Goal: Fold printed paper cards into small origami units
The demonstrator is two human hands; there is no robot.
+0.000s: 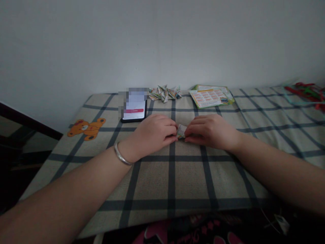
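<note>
Between my two hands is a small folded piece of printed paper [181,131], low over the checked tablecloth. My left hand [158,132], with a silver bangle on its wrist, pinches the paper's left side. From the other side my right hand [207,131] grips the right end with thumb and fingers closed. Much of the paper is hidden behind the fingertips, so its full folded shape does not show.
Behind my left hand lies a lit phone [134,110]. Several folded paper pieces [165,93] sit by the wall, beside printed sheets [210,97]. A bear cutout [86,129] lies at left. Red and green items [307,91] fill a clear container at far right. Checked cloth [157,183] covers the table.
</note>
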